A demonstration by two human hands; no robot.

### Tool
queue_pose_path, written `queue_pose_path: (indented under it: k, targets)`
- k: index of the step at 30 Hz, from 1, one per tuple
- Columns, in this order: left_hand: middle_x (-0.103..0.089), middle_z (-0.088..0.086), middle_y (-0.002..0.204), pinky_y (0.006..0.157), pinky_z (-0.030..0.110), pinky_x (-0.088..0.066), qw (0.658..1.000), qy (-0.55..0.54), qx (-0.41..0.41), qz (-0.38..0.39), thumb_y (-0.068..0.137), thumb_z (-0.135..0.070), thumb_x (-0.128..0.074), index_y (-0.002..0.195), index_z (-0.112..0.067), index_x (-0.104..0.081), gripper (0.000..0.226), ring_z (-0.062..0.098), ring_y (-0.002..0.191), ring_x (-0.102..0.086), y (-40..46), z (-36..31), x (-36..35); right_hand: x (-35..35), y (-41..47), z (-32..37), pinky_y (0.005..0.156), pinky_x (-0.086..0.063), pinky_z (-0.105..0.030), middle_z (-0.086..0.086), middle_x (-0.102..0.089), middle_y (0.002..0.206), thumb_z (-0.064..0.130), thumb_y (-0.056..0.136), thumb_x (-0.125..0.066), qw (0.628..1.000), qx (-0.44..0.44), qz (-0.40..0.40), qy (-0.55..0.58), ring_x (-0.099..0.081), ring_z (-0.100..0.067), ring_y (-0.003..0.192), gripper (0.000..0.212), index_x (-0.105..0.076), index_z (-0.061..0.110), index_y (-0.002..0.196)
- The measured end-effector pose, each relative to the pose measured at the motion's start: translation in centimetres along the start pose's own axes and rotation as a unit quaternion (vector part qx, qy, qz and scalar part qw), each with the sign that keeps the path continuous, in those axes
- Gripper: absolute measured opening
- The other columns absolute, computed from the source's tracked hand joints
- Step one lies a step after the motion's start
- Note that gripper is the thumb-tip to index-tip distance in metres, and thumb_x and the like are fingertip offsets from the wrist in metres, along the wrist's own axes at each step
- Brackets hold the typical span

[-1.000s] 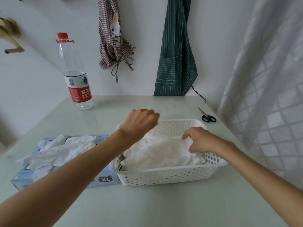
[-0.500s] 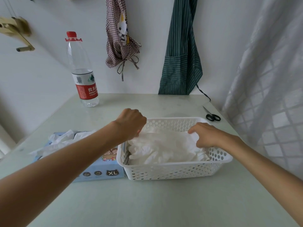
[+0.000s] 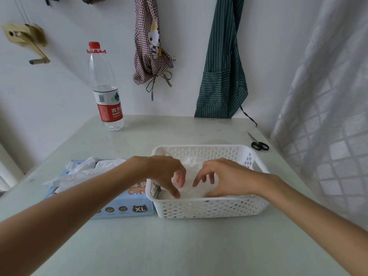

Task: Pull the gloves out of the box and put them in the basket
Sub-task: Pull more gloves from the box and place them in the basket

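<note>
Pressing gloves (image 3: 191, 166) down in the basket (image 3: 209, 208) at centre frame, left hand (image 3: 165, 174) and right hand (image 3: 225, 176) have fingers spread, gripping nothing; thin gloves could cling and lift out.

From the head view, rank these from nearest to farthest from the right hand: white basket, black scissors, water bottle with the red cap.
1. White perforated plastic basket: the right hand is over it.
2. Black-handled scissors: behind the hand, far right of the table.
3. Clear plastic water bottle with the red cap: far left, by the wall.
</note>
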State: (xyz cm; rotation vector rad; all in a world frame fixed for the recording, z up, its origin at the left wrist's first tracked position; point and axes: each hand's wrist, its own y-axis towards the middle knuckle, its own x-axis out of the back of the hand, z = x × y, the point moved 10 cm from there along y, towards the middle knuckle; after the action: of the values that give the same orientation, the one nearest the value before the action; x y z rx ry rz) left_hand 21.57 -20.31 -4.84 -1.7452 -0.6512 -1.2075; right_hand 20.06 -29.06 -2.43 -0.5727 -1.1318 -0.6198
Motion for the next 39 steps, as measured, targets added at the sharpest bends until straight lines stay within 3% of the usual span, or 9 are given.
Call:
queue_pose_path:
  k: [7,11,13,17,19,22,26,32,39]
  targets:
    - [-0.053,-0.004,0.114,0.093,0.029,-0.039,0.999,-0.034,0.008,-0.019,0.082,-0.022,-0.070,0.112,-0.035,-0.064,0.032,0.006,0.100,-0.042,0.0,1.7,0.9,0.6,0.5,-1.7,0.065,-0.049,-0.015,0.007,-0.070,0.075,0.029,0.073,-0.081,0.981,-0.032,-0.099,0.163,-0.060,-0.001,0.066,0.010,-0.075,0.026,0.080]
    - [-0.057,-0.010,0.121,0.088,0.026,-0.043,0.999,-0.026,0.019,-0.024,0.081,-0.007,-0.063,0.110,-0.032,-0.065,0.038,0.008,0.112,-0.052,-0.6,2.2,1.2,-2.2,0.2,-0.9,0.068,-0.048,-0.012,0.014,-0.070,0.090,0.023,0.082,-0.073,0.981,-0.039,0.072,0.177,-0.065,0.003,0.076,0.018,-0.073,0.024,0.100]
    - [-0.059,-0.014,0.121,0.089,0.025,-0.042,0.996,-0.058,0.023,-0.057,0.085,-0.002,-0.056,0.110,-0.031,-0.065,0.039,0.008,0.111,-0.056,-1.6,2.0,3.0,0.3,-0.1,-2.1,0.067,-0.051,-0.015,0.014,-0.071,0.098,0.017,0.086,-0.069,0.975,-0.047,0.039,0.212,-0.067,-0.001,0.079,0.017,-0.072,0.023,0.102]
    - [-0.047,-0.013,0.136,0.103,0.029,-0.032,0.991,-0.071,-0.015,-0.114,0.097,-0.027,-0.050,0.132,-0.033,-0.049,0.036,0.010,0.129,-0.043,-1.9,0.3,5.0,5.3,-1.2,-6.5,0.062,-0.053,-0.019,-0.004,-0.071,0.093,0.007,0.091,-0.061,0.946,-0.126,-0.086,0.287,-0.069,-0.010,0.074,0.017,-0.072,0.018,0.099]
    - [-0.013,-0.007,0.158,0.117,0.038,-0.016,0.997,0.010,-0.041,-0.064,0.095,-0.052,-0.040,0.149,-0.033,-0.018,0.061,0.014,0.144,-0.014,-0.3,-1.0,2.5,2.9,-0.5,-6.7,0.063,-0.053,-0.019,-0.004,-0.067,0.097,0.005,0.091,-0.060,0.954,-0.148,-0.017,0.258,-0.068,-0.012,0.077,0.026,-0.065,0.019,0.113]
    - [0.020,-0.004,0.157,0.118,0.039,0.004,0.990,0.133,-0.036,-0.012,0.088,-0.069,-0.031,0.149,-0.026,0.015,0.088,0.014,0.145,0.013,2.0,-0.8,-1.5,-2.1,0.5,-6.7,0.063,-0.049,-0.017,0.000,-0.057,0.108,0.011,0.086,-0.068,0.965,-0.178,0.102,0.162,-0.059,-0.008,0.078,0.059,-0.042,0.026,0.137]
    - [0.023,0.000,0.156,0.117,0.033,0.007,0.982,0.186,-0.007,0.040,0.090,-0.066,-0.034,0.147,-0.020,0.022,0.092,0.014,0.145,0.014,3.0,0.9,-3.9,-3.2,0.3,-8.3,0.066,-0.044,-0.016,0.001,-0.042,0.113,0.026,0.078,-0.078,0.963,-0.223,0.131,0.077,-0.053,-0.012,0.085,0.085,-0.023,0.028,0.143]
    - [0.027,-0.001,0.155,0.116,0.032,0.009,0.977,0.202,0.005,0.066,0.093,-0.059,-0.036,0.146,-0.018,0.024,0.091,0.013,0.144,0.019,3.5,1.0,-5.0,-4.2,-0.3,-11.1,0.096,-0.047,-0.033,-0.004,-0.036,0.128,0.030,0.075,-0.079,0.940,-0.277,0.192,0.055,-0.055,-0.020,0.103,0.094,-0.015,0.034,0.145]
    - [0.017,-0.003,0.158,0.118,0.038,0.005,0.977,0.201,0.033,0.067,0.091,-0.061,-0.042,0.149,-0.021,0.015,0.091,0.014,0.146,0.011,3.2,0.7,-4.3,-4.2,-0.3,-10.7,0.093,-0.047,-0.029,-0.007,-0.034,0.142,0.032,0.075,-0.079,0.934,-0.282,0.211,0.055,-0.053,-0.022,0.106,0.095,-0.016,0.034,0.146]
